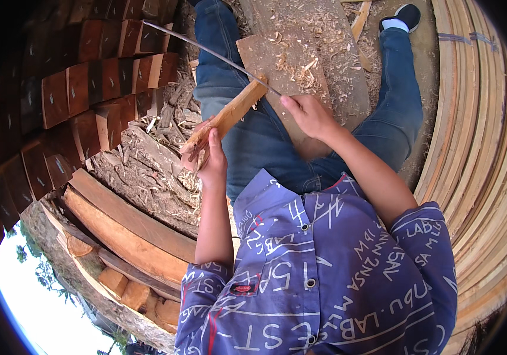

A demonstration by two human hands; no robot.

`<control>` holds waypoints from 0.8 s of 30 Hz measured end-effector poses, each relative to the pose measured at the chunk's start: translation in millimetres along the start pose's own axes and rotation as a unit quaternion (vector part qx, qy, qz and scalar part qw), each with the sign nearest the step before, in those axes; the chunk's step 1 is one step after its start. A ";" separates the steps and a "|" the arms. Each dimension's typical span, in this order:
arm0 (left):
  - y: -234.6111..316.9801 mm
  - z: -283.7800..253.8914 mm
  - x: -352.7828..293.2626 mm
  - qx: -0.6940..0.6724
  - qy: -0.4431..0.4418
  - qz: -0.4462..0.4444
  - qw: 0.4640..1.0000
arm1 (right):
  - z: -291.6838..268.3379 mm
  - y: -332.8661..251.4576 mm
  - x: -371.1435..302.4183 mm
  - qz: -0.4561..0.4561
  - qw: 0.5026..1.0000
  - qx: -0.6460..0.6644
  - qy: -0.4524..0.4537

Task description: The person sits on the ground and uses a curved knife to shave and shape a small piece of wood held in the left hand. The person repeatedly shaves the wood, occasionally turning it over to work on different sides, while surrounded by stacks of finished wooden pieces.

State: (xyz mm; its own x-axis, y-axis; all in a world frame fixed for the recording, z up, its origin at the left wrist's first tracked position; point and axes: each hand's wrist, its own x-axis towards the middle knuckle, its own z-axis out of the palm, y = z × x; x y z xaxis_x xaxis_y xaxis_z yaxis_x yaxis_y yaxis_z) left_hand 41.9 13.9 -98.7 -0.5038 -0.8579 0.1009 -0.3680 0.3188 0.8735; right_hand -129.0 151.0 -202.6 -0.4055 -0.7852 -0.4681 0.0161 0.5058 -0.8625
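My left hand [212, 161] is closed around the near end of a short, rough piece of wood [237, 110], which slants up and to the right over my left thigh. The near end looks splintered. In my right hand [312, 116] is the end of a long, thin metal tool [206, 49], its handle hidden by my fingers. The tool stretches away to the upper left and crosses the far end of the wood. Seen nearly edge-on, it could be a blade or a rod; I cannot tell which.
A flat board [292, 65] strewn with curled shavings lies between my legs. Stacked dark wood blocks [88, 89] rise at the left, with thick timbers [129, 228] below them. Long, tied wooden strips [472, 118] line the right side. Wood scraps [153, 171] cover the ground beside my left leg.
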 end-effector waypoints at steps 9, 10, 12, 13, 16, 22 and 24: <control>-8.0 -6.9 -3.0 -0.034 -0.018 0.012 0.999 | 5.8 -3.0 -20.4 0.038 0.994 -0.102 0.022; -5.6 -6.1 -1.6 -0.049 -0.015 0.013 0.999 | 6.1 -2.8 -21.5 0.031 0.996 -0.075 0.021; 1.5 -2.1 -0.6 -0.031 -0.029 0.021 0.999 | 3.8 10.2 -16.7 0.047 0.997 -0.060 0.014; 5.0 -0.9 2.3 -0.019 -0.037 0.028 0.999 | -2.3 11.2 -9.2 0.069 0.995 -0.068 0.011; -2.5 -1.8 4.3 -0.021 -0.017 0.035 0.999 | -6.7 9.2 -9.7 0.054 0.996 -0.066 0.022; -16.7 -13.8 -9.6 -0.064 -0.021 -0.004 0.998 | -3.2 -6.8 -19.4 0.040 0.994 -0.099 0.030; -9.7 -8.1 -7.6 -0.036 -0.028 0.003 0.999 | -4.3 -1.4 -13.1 0.090 0.989 -0.110 0.029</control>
State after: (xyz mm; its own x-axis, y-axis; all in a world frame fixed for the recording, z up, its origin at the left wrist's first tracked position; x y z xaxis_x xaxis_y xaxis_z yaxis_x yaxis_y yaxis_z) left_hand 55.7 14.0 -104.1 -0.5504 -0.8309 0.0816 -0.3080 0.2929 0.9052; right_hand -127.6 162.1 -194.4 -0.4661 -0.6570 -0.5925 -0.1040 0.7057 -0.7008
